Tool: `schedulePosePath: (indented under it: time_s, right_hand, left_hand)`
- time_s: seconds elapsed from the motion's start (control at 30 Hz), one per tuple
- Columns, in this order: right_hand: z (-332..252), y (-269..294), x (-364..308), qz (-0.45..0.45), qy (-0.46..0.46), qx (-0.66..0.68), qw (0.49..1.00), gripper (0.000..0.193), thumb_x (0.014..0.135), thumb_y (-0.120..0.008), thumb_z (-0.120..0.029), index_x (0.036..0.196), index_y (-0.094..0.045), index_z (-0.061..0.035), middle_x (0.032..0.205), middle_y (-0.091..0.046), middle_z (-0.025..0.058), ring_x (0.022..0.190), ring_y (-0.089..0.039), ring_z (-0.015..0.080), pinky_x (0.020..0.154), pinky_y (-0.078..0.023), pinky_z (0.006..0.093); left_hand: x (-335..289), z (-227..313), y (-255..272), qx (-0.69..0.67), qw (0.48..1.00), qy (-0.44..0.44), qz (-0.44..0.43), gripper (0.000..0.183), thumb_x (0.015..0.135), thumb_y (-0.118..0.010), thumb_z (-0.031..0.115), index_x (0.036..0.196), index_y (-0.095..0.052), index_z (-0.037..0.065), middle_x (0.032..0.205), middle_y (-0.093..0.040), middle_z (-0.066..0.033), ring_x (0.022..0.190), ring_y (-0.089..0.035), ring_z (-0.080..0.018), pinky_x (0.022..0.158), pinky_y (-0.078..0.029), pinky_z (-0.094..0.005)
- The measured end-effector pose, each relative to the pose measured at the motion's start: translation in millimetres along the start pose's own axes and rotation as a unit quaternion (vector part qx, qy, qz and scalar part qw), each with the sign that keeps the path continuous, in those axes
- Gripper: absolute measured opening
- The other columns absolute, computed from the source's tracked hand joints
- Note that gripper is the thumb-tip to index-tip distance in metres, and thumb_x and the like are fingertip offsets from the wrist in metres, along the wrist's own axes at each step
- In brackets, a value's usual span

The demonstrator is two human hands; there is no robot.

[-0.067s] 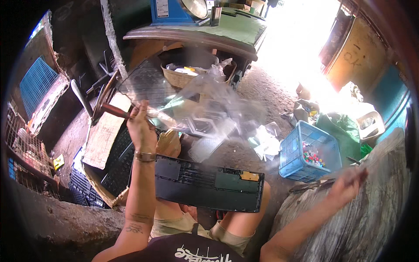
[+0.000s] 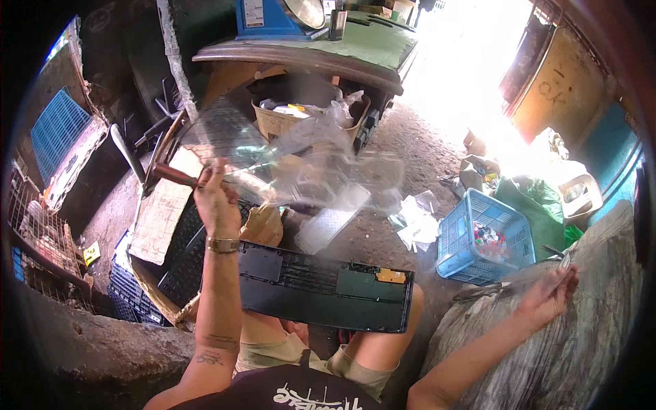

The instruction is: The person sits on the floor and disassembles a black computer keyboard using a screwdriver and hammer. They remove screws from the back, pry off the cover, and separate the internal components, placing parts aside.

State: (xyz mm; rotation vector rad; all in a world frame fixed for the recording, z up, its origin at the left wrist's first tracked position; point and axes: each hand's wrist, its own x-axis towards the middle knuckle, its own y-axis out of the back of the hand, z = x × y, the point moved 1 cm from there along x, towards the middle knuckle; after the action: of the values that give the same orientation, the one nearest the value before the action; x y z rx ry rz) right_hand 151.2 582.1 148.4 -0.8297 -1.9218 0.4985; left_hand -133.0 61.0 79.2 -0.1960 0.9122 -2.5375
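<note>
a seated person, seen from above, works with two bare hands held wide apart. the left hand (image 2: pixel 219 201) is raised at centre-left, its fingers closed around a tool with a reddish-brown handle (image 2: pixel 175 175) that juts out to the left; a metal-banded watch (image 2: pixel 223 244) circles that wrist. a clear, patterned plastic sheet (image 2: pixel 321 179), blurred, spreads in the air just right of this hand; whether the fingers grip it too, i cannot tell. the right hand (image 2: pixel 549 295) reaches far to the right, fingers drawn in, above a grey, wrinkled covering (image 2: pixel 540 348); blur hides whether anything is between the fingertips.

across the person's thighs, below and between the hands, lies a long black keyboard panel (image 2: pixel 314 287) with an orange patch (image 2: pixel 391 275) near its upper right corner. left of it, dark keyboards (image 2: pixel 184 256) rest in an open cardboard box (image 2: pixel 160 225).

on the ground beyond the knees are a pale translucent panel (image 2: pixel 333 219) and crumpled white scraps (image 2: pixel 417 225). to the right stands a blue plastic basket (image 2: pixel 461 266) holding small multicoloured pieces (image 2: pixel 488 242), with a green sack (image 2: pixel 536 201) just behind. at the top, a blue weighing scale (image 2: pixel 270 20) sits on a green-topped table (image 2: pixel 372 51).
</note>
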Motion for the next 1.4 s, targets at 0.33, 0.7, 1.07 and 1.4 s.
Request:
schedulePosePath:
  time_s: [0.33, 0.7, 1.07, 1.4]
  right_hand:
    - [155, 69, 3, -0.007, -0.193, -0.468, 0.862, 0.028, 0.092, -0.060, -0.003, 0.120, -0.067, -0.0020, 0.105, -0.070, 0.0061, 0.070, -0.065, 0.0122, 0.062, -0.052, 0.0251]
    - [402, 277, -60, -0.122, -0.221, -0.697, 0.671, 0.067, 0.078, -0.064, -0.012, 0.142, -0.048, 0.0029, 0.140, -0.056, 0.0206, 0.113, -0.062, 0.0318, 0.078, -0.051, 0.0355]
    - [371, 270, -128, 0.049, -0.428, -0.545, 0.720, 0.062, 0.083, -0.064, -0.007, 0.143, -0.049, -0.0019, 0.145, -0.053, 0.0168, 0.109, -0.065, 0.0288, 0.073, -0.060, 0.0356]
    - [249, 267, -157, 0.121, -0.440, -0.485, 0.746, 0.056, 0.092, -0.060, -0.002, 0.146, -0.047, -0.0024, 0.149, -0.048, 0.0142, 0.091, -0.069, 0.0155, 0.066, -0.056, 0.0245]
  left_hand:
    - [-4, -4, -11, 0.099, 0.987, -0.044, -0.121, 0.022, 0.095, -0.072, 0.022, 0.107, -0.071, 0.005, 0.062, -0.037, 0.0128, 0.049, -0.024, -0.0002, 0.045, -0.018, -0.0213]
    - [-24, -54, -62, 0.428, 0.850, 0.001, -0.308, 0.021, 0.093, -0.073, 0.025, 0.101, -0.075, 0.005, 0.071, -0.059, 0.0071, 0.054, -0.039, -0.0016, 0.049, -0.028, -0.0198]
    - [86, -344, -97, 0.681, 0.503, 0.179, -0.502, 0.045, 0.083, -0.079, 0.043, 0.097, -0.074, 0.001, 0.080, -0.067, -0.0041, 0.073, -0.057, -0.0121, 0.067, -0.047, -0.0326]
    - [148, -556, -37, 0.698, 0.500, 0.113, -0.500, 0.043, 0.081, -0.080, 0.044, 0.108, -0.075, 0.011, 0.105, -0.074, -0.0175, 0.104, -0.069, -0.0318, 0.093, -0.050, -0.0425]
